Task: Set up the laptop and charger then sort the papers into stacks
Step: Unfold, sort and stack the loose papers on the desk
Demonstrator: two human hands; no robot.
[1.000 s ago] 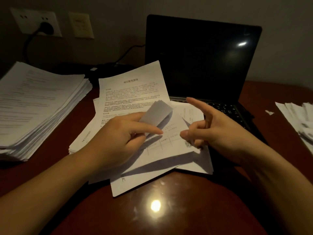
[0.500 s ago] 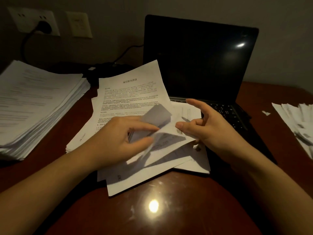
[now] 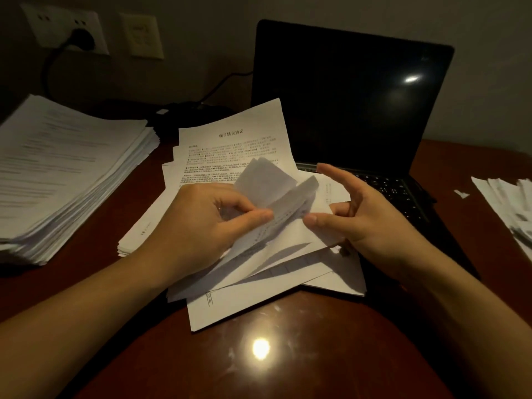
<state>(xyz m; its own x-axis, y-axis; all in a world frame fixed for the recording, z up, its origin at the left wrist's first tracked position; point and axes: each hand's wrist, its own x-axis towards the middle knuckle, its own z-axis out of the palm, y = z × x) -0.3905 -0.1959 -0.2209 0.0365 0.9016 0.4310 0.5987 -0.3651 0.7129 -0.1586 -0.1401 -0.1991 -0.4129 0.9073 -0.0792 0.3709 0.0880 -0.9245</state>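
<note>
A loose pile of printed papers (image 3: 230, 151) lies in the middle of the desk, partly over the keyboard of an open black laptop (image 3: 345, 96) with a dark screen. My left hand (image 3: 207, 226) pinches the lifted corners of a few sheets (image 3: 267, 182) between thumb and fingers. My right hand (image 3: 365, 214) is beside those corners, thumb touching a sheet's edge (image 3: 299, 211), forefinger stretched out, other fingers curled behind the paper. A black charger plug (image 3: 83, 38) sits in the wall socket; its cable runs toward the laptop.
A tall paper stack (image 3: 63, 174) stands at the left. A fanned stack of sheets (image 3: 512, 208) lies at the right edge with a paper scrap (image 3: 461, 193) beside it. The glossy brown desk (image 3: 273, 355) reflects a lamp near me.
My left hand has lifted and fanned the sheet corners higher. A second corner now stands up beside the first. My right hand has stayed close, with its thumb now at the sheet's edge.
</note>
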